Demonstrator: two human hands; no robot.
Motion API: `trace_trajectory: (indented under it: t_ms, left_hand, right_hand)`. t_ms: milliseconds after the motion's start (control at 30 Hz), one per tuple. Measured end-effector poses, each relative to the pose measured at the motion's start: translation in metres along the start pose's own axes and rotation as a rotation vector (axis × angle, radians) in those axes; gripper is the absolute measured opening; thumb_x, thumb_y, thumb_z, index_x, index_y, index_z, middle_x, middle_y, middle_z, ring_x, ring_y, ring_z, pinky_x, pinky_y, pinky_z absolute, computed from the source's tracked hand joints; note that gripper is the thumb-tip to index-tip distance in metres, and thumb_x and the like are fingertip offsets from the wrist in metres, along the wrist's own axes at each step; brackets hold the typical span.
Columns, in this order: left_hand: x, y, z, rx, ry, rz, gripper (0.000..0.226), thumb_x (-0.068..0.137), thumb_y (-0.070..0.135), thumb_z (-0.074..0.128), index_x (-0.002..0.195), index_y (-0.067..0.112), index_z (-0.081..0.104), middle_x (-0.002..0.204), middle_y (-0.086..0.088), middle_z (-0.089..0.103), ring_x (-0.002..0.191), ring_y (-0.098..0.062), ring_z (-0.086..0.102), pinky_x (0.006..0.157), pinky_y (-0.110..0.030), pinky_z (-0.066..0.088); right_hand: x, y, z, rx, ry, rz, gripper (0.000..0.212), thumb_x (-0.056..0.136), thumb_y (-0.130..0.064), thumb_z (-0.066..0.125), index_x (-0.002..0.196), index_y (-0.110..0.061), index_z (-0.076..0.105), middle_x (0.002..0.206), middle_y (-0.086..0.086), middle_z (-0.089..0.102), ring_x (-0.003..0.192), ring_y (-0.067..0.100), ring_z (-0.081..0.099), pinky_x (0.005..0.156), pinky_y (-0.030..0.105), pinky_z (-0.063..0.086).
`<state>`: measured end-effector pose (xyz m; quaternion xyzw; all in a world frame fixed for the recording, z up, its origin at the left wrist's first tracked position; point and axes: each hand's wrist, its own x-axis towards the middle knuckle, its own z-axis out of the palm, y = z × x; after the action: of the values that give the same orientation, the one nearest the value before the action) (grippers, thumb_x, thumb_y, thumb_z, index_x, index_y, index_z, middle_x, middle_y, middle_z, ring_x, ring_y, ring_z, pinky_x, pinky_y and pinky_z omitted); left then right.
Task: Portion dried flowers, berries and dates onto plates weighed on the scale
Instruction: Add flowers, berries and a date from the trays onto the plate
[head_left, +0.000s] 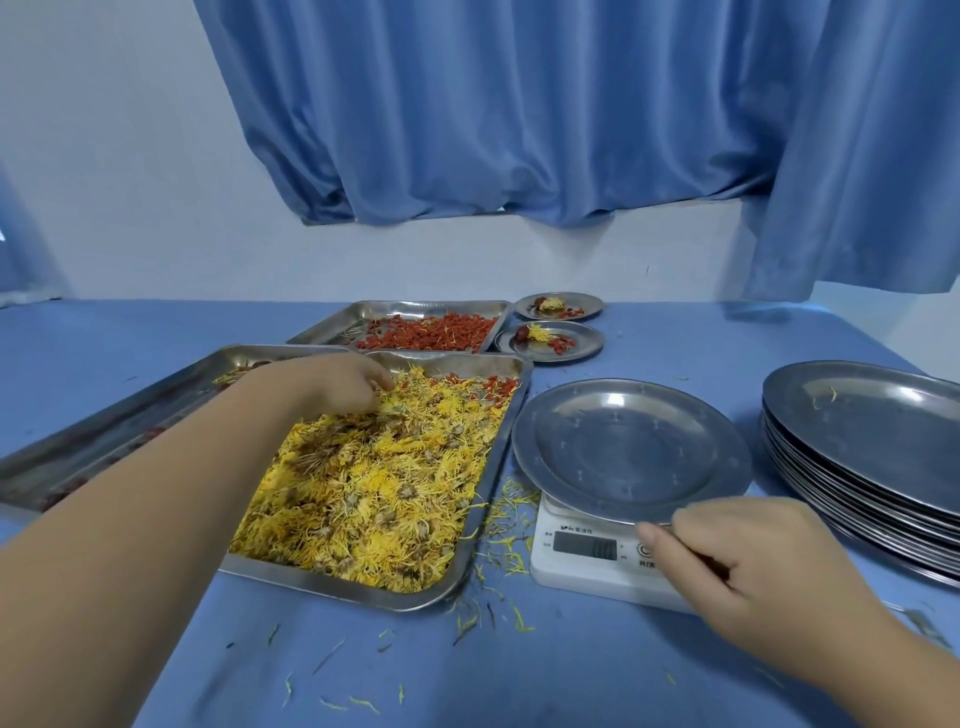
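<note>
Steel plate (628, 452) sits bare on the scale (587, 551), overhanging it all round. My right hand (727, 561) pinches its near rim. Risk: that grip loads the reading or tips the plate. My left hand (343, 387) curls into the dried flowers (384, 493) at the far end of their tray (467, 561), gripping a tuft. Petals may shed crossing the narrow gap. Plate stack (857, 467) crowds the right; the near cloth (519, 675) offers room.

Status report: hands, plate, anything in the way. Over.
Left hand curled into dried flowers in the tray. Right hand pinches rim of empty plate on scale. Only loose petals between tray and scale.
</note>
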<state>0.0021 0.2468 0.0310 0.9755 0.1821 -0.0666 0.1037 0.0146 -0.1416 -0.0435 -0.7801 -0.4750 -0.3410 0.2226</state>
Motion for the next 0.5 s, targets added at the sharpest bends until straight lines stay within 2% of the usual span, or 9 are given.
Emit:
trace_trajectory:
  t_ms: [100,233,367,500]
  left_hand:
    - [-0.001,0.006,0.001,0.074,-0.094,-0.011,0.054,0.093,0.024,0.059,0.144,0.028,0.043,0.155,-0.002,0.034,0.141,-0.023,0.034,0.116,-0.045,0.027]
    - [0.001,0.013,0.008,0.199,-0.037,0.060,0.048,0.092,0.025,0.062,0.139,0.025,0.051,0.146,0.001,0.048,0.132,-0.017,0.046,0.110,-0.036,0.034]
    - [0.002,0.012,0.003,0.227,0.040,0.095,0.035,0.088,0.028,0.068,0.122,0.029,0.064,0.128,0.004,0.061,0.113,-0.012,0.057,0.098,-0.031,0.043]
    - [0.000,0.008,-0.011,0.146,0.113,0.119,0.018,0.087,0.035,0.069,0.105,0.034,0.066,0.113,0.009,0.063,0.100,-0.009,0.056,0.086,-0.028,0.039]
  right_hand:
    - [0.001,-0.001,-0.001,0.015,-0.013,0.016,0.047,0.087,-0.035,0.047,0.048,-0.016,0.028,0.041,-0.002,0.027,0.037,0.019,0.028,0.037,0.024,0.032]
    - [0.001,-0.003,-0.002,0.023,-0.020,0.012,0.046,0.087,-0.036,0.047,0.049,-0.019,0.026,0.041,-0.002,0.027,0.039,0.016,0.024,0.036,0.024,0.031]
    - [0.002,-0.003,-0.004,0.022,-0.022,0.021,0.044,0.087,-0.036,0.047,0.053,-0.022,0.022,0.042,-0.004,0.023,0.039,0.015,0.023,0.036,0.024,0.031]
    - [0.002,-0.002,-0.005,0.019,-0.034,0.030,0.044,0.087,-0.037,0.047,0.052,-0.022,0.023,0.043,-0.004,0.023,0.038,0.016,0.026,0.036,0.025,0.032]
